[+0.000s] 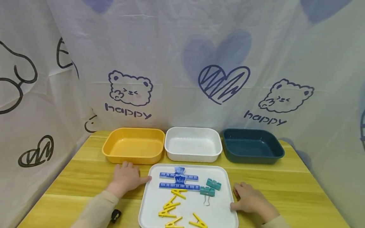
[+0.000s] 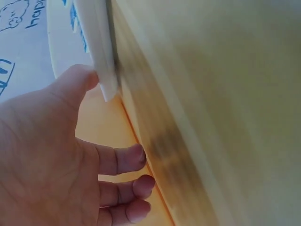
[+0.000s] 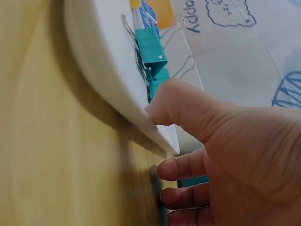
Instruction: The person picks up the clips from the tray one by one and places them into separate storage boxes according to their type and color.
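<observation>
A white tray [image 1: 149, 202] lies on the table between my two hands. My left hand [image 1: 125, 179] rests by its left edge, the thumb touching the rim and the other fingers loosely bent off the tray. At the right edge, my right hand [image 1: 252, 200] has its thumb on the rim [image 3: 141, 113], with relaxed fingers beside it. On the tray lie two blue ruler-like clips with piano-key patterns [image 1: 179, 186], two teal binder clips [image 1: 207, 191] and several yellow clothespins [image 1: 170, 212]. Neither hand holds any of these clips.
Behind the tray stand a yellow bin [image 1: 134, 160], a white bin [image 1: 194, 157] and a dark teal bin [image 1: 253, 159] in a row. A small black object [image 1: 115, 215] sits near the left sleeve. A printed white cloth [image 1: 176, 63] hangs behind the wooden table [image 1: 285, 183].
</observation>
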A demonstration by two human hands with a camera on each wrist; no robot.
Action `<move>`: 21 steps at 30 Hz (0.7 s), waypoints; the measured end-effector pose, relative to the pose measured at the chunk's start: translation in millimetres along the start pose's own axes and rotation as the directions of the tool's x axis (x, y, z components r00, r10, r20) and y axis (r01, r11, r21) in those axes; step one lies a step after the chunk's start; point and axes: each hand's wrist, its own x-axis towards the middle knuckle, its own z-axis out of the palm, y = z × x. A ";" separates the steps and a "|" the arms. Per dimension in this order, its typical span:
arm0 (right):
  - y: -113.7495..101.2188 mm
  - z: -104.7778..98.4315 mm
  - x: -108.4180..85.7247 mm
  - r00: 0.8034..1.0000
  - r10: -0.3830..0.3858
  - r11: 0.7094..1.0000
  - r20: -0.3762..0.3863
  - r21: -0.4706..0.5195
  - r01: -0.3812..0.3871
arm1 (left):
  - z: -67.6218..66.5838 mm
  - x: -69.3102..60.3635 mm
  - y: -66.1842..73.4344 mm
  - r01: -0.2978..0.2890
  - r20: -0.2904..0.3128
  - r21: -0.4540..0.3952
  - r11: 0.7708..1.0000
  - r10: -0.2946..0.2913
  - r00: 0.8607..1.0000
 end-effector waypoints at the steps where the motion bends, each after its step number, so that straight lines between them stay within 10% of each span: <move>1: 2.6 -1.3 -0.5 1.000 0.002 1.000 0.001 0.002 -0.002 | -1.8 -0.6 3.3 0.001 0.005 -0.002 1.000 -0.001 1.000; 21: 29.0 -17.3 -5.2 0.999 0.018 1.000 0.047 -0.001 -0.018 | -1.5 5.0 36.3 -0.004 0.000 -0.024 1.000 0.004 1.000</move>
